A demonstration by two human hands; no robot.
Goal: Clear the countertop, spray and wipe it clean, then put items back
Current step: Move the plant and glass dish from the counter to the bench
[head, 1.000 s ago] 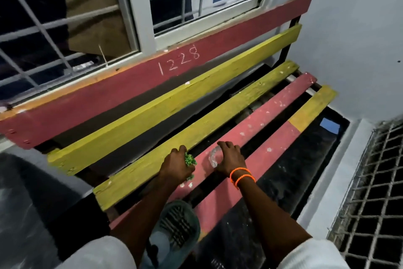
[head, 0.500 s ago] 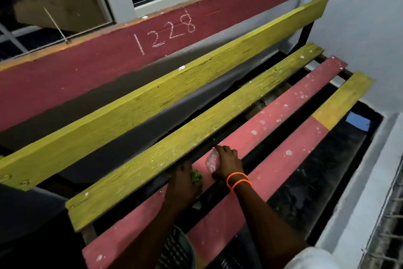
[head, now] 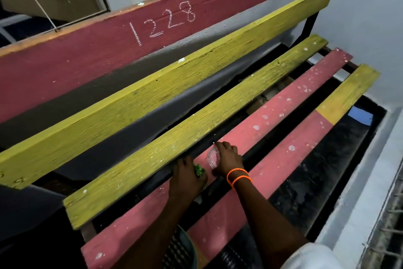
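A slatted wooden bench fills the view, with a yellow seat slat and two pink slats. My left hand rests over the gap between the yellow and pink slats and grips a small green clump. Just to its right, my right hand, with orange bands on the wrist, lies on the pink slat and holds a crumpled clear plastic piece against the wood. White specks dot the pink slats.
A green slotted basket sits below the bench near my left forearm. The pink backrest carries the chalk number 1228 under a barred window. A blue scrap lies on the dark floor at right, beside a white ledge and wire mesh.
The view has moved closer and tilted down toward the seat. Both hands stay on the pink slat, holding the same green clump and clear plastic.
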